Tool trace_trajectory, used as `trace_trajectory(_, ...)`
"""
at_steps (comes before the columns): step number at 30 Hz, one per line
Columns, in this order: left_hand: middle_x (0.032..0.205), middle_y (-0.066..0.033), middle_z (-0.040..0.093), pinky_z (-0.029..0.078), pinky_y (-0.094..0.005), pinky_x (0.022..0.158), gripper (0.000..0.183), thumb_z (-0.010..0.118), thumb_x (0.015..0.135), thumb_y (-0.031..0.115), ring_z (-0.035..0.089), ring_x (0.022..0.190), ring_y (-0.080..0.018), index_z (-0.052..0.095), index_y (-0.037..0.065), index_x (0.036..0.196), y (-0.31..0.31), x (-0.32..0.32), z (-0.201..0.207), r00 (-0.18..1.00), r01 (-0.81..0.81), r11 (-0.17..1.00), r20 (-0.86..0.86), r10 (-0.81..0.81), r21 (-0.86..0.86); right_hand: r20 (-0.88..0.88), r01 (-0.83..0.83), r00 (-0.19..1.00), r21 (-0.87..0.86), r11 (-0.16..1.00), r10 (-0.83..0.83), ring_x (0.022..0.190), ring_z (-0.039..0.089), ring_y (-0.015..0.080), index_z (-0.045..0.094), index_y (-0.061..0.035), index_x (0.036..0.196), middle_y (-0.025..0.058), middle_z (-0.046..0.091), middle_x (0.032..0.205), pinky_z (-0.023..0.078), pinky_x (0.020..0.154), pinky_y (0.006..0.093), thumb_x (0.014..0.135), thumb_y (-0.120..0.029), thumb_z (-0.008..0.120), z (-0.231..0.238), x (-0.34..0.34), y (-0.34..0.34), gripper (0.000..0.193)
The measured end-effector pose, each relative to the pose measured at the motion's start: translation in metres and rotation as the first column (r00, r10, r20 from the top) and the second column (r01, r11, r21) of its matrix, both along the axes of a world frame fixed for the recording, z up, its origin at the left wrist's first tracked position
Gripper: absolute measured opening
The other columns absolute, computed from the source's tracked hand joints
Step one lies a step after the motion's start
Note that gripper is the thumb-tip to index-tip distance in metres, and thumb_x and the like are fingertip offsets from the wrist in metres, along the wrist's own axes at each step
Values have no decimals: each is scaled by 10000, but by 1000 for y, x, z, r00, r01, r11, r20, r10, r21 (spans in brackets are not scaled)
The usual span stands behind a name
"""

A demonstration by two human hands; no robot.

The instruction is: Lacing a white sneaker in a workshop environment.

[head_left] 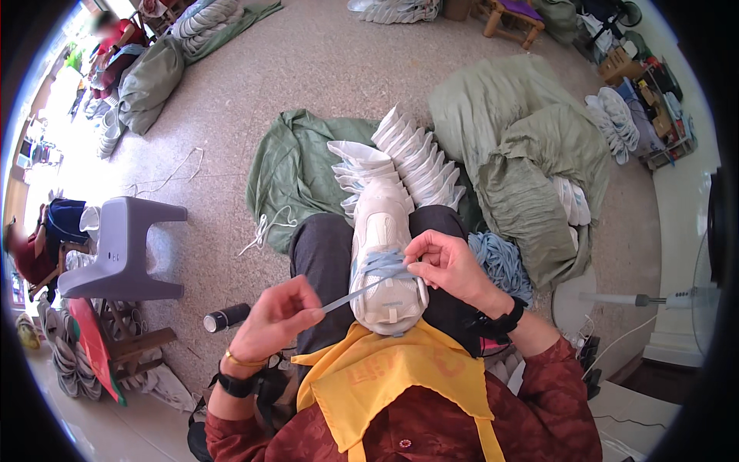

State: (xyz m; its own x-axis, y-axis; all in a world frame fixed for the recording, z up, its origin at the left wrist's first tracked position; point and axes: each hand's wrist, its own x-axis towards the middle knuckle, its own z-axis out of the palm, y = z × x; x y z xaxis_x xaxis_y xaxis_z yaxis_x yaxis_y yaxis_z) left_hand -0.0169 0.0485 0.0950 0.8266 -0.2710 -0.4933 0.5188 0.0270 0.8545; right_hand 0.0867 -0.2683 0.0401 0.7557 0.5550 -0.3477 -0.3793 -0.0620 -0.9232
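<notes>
A white sneaker (381, 219) rests between my thighs, its heel end toward me and its toe pointing away. Pale blue shoelace (385, 264) crosses its upper in several rows. My left hand (281, 312) pinches one lace end and holds it taut, out to the left of the shoe. At the shoe's right side, my right hand (446, 266) is closed, thumb and fingertips pressed together at the lacing; the bit of lace between them is mostly hidden. A bundle of blue laces (500, 266) lies beside my right thigh.
Beyond my knees, stacked white shoe uppers (416, 158) lie on a green cloth (296, 165). Large green sacks (531, 162) stand at the right, near a fan (677, 299). At the left are a grey plastic stool (127, 250) and a dark cylinder (225, 317). Two people sit farther left.
</notes>
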Motion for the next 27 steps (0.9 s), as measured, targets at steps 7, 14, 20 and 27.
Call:
trace_trajectory(7,834,61,579,409,-195,622,138,727,961,56,504,728,-6,591,40,944,17,-30,-14,995,24,992,-98,-12,122,418,5,887,-431,902,195,609,568,20,661,-5,1050,23,669,867,424,527,221,906,-61,773,16,-14,-10,190)
trace_trajectory(14,836,-51,589,469,-289,597,280,801,884,95,559,666,-127,546,27,977,-52,-5,-43,954,-84,907,298,-47,413,501,75,846,-455,887,185,674,686,228,605,4,1044,138,666,954,537,602,347,883,-99,756,21,-30,0,243)
trace_trajectory(20,1071,-132,605,499,-387,800,390,864,712,59,591,921,-319,577,28,975,-86,9,-44,576,-316,794,770,-273,518,682,230,691,-523,821,240,754,715,305,596,1,1057,154,648,948,590,662,374,854,-22,710,14,-51,4,234)
trace_trajectory(27,1057,-138,561,482,-435,830,423,875,701,103,554,969,-358,566,35,982,-97,6,-53,644,-335,788,736,-208,516,750,282,608,-512,811,262,729,691,330,605,4,1005,162,640,892,563,638,414,813,-25,707,15,-53,4,219)
